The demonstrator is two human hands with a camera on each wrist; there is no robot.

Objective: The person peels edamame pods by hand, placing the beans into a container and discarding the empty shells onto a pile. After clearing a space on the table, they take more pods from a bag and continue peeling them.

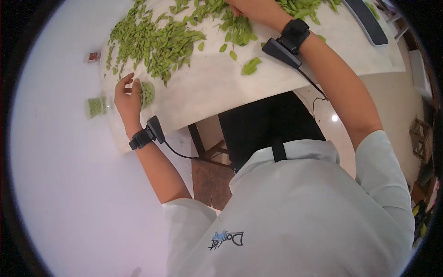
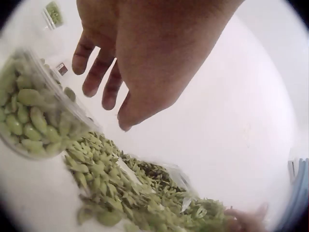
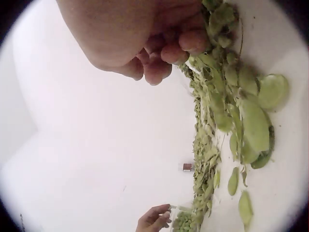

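Observation:
My left hand (image 1: 128,99) is beside a clear plastic tub (image 1: 146,94) of shelled green beans, near the table's left edge. In the left wrist view its fingers (image 2: 98,77) hang loosely apart with nothing between them, and the tub's rim lies just past the fingertips. My right hand (image 1: 260,11) is at the far side of the table, over a heap of green bean pods (image 3: 212,92). Its fingers (image 3: 174,53) are bent, with the tips right at the pods; I cannot tell whether they hold one.
Many pods (image 1: 157,46) spread across the left and back of the white-covered table (image 1: 198,92). A second tub of beans (image 1: 96,107) and a small red-brown packet (image 1: 94,57) are at the left. A dark, flat, long object (image 1: 367,21) lies at the far right. Loose leaves (image 1: 250,66) lie nearer.

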